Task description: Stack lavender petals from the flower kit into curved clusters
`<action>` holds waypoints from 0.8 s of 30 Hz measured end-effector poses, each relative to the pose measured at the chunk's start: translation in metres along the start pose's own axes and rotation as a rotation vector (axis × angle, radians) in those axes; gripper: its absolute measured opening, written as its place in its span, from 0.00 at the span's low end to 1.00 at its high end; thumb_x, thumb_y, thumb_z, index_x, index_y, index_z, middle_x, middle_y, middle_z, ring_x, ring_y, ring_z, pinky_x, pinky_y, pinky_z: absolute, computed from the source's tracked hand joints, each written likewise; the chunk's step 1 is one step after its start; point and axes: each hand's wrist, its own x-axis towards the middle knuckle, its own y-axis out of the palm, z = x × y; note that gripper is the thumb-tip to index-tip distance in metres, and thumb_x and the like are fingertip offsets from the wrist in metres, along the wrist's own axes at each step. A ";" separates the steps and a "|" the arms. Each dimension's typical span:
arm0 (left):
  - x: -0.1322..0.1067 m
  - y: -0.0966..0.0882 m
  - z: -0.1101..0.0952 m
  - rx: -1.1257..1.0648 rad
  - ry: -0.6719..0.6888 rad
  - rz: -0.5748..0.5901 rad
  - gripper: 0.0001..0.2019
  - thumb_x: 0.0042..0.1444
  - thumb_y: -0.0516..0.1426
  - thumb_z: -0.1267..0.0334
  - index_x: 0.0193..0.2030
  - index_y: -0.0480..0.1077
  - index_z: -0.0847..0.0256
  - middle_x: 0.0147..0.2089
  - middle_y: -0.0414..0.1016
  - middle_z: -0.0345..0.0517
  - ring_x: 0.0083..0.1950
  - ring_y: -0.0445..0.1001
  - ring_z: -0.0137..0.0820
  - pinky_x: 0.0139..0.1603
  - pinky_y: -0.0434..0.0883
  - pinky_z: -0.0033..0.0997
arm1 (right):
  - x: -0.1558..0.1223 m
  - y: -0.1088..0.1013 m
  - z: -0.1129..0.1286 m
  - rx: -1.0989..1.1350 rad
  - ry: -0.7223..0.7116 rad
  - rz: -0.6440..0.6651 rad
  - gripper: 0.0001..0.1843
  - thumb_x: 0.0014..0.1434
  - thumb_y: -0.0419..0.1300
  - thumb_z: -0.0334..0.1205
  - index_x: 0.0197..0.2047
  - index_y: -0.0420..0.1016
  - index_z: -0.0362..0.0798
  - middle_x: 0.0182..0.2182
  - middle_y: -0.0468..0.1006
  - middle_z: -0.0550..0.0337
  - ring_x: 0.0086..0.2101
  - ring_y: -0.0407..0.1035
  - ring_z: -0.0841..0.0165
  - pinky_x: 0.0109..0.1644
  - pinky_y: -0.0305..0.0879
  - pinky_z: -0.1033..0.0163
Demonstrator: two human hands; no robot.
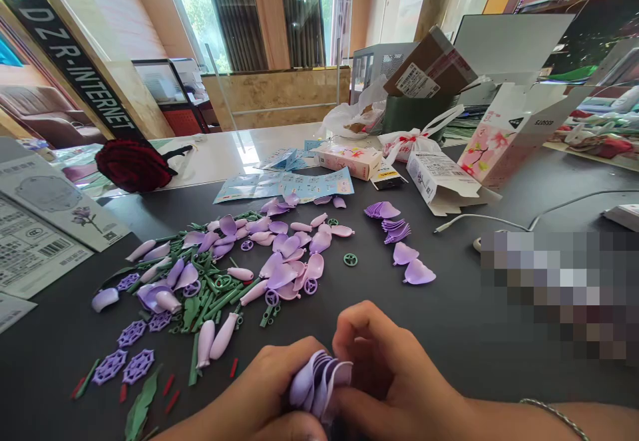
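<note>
A nested stack of light purple plastic petals [319,384] is gripped between the thumb and fingers of my left hand [269,388], low in the head view. Against the right side of that stack, my right hand [394,368] curls its fingers and presses its thumb near the petals' lower edge. Its fingertips are partly hidden. Beyond my hands lies a heap of loose lilac petals [282,275], green stem pieces [214,294] and pale pink bulb-shaped parts [224,336]. To the right, a row holds two stacks of petals [397,230] and separate petals [418,273].
Purple web-shaped rings [110,366], a green leaf [142,404] and small red sticks [172,401] lie at left. Blue printed sheets [284,185], an open white box [444,181] and a floral carton [504,138] stand behind. A white cable [479,217] crosses the right side.
</note>
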 end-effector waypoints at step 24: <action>-0.004 0.007 -0.015 -0.061 0.000 0.009 0.15 0.56 0.59 0.56 0.49 0.74 0.55 0.40 0.75 0.42 0.38 0.70 0.34 0.39 0.65 0.26 | 0.001 -0.013 -0.007 -0.441 -0.243 0.125 0.21 0.47 0.60 0.26 0.43 0.69 0.54 0.40 0.62 0.64 0.23 0.55 0.82 0.23 0.52 0.73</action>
